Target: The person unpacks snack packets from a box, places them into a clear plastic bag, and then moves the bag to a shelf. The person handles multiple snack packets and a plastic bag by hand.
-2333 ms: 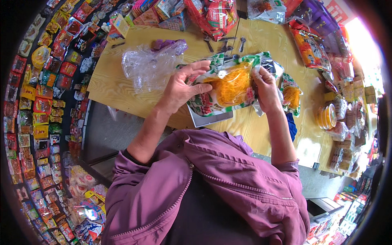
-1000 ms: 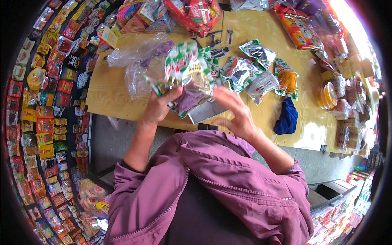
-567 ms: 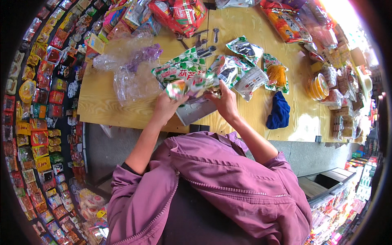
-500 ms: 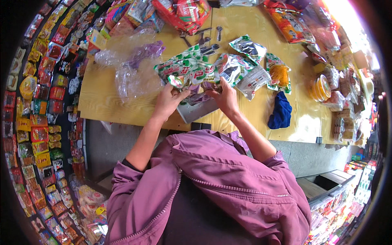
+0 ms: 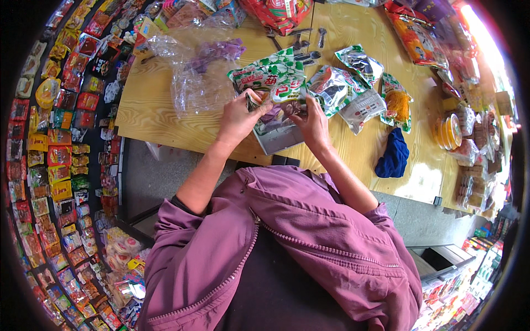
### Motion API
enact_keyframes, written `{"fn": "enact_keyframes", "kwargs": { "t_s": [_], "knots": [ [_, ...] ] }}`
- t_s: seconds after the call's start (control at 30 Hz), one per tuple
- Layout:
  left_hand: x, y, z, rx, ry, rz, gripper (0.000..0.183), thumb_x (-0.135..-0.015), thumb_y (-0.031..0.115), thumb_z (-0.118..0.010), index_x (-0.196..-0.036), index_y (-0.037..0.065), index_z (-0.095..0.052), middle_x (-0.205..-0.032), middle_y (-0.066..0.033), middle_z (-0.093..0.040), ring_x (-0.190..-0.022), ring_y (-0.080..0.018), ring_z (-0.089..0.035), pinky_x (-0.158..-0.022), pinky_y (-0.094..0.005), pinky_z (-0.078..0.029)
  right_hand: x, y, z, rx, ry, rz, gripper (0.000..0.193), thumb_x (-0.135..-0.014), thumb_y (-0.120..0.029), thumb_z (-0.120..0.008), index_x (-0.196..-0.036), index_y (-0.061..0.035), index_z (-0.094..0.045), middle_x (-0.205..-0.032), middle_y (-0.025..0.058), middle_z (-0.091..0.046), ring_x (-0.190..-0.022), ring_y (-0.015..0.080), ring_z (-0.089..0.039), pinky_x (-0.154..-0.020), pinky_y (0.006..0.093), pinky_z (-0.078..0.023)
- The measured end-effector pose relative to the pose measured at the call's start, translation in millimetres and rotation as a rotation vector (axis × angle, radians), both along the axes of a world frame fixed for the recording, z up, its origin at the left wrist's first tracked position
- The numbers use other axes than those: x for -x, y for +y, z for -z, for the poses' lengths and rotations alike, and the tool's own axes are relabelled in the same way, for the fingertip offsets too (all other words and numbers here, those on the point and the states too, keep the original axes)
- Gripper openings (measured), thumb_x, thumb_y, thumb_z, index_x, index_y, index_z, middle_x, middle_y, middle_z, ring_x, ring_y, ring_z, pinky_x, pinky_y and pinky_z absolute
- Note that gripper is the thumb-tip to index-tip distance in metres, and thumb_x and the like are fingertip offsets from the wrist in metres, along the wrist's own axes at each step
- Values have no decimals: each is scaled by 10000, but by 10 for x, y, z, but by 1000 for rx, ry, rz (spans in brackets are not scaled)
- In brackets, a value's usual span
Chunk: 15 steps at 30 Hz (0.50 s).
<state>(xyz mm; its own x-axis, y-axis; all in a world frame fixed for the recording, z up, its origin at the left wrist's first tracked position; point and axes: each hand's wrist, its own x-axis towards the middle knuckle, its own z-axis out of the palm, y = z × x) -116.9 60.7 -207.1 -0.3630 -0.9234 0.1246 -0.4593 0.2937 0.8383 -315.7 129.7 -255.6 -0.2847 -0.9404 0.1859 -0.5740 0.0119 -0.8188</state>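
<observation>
Both my hands grip the near edge of a green-and-white plastic food bag (image 5: pixel 279 69) above the wooden table. My left hand (image 5: pixel 240 117) pinches the bag's left corner, fingers closed on the crinkled film. At the other corner, my right hand (image 5: pixel 314 128) has its thumb and fingers closed on the edge. Dark purplish film shows between the hands; whether it is the bag's lining or its contents I cannot tell. Below them lies a flat grey tray-like object (image 5: pixel 280 144), partly covered. Just right of the bag lies a similar silver-and-green packet (image 5: pixel 331 88).
More green-edged packets (image 5: pixel 360 65) lie to the right, one with orange strands (image 5: pixel 398 103). A navy cloth (image 5: pixel 393 154) rests near the front edge. Crumpled clear plastic (image 5: pixel 193 91) spreads at left. Dark spoons and forks (image 5: pixel 322 37) lie behind. Snack-filled shelves (image 5: pixel 58 160) stand at left.
The bag has been pulled flatter, so more of its printed face shows. Both hands keep hold of its edge. The whole view has shifted, with the table now further right.
</observation>
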Motion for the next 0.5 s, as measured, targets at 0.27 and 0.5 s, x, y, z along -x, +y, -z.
{"fn": "enact_keyframes", "kwargs": {
  "t_s": [0.27,0.5],
  "knots": [
    [23,-104,45,55,-109,-130,353,-831,288,-783,-985,12,-626,-905,-158,-694,-837,-262,-680,-733,-371,-506,3,140,-50,-133,11,-99,277,-802,-120,-745,-1055,-59,-648,-969,135,-661,-989,327,-625,-844,388,-498],
    [-67,-92,-226,-162,64,73,232,-835,157,-761,-991,47,-629,-1083,-111,-686,-976,-161,-628,-845,-294,-477,81,237,42,-315,-773,-162,289,-911,-237,-702,-1055,9,-652,-887,106,-708,-798,196,-679,-712,319,-545]
  ]
}}
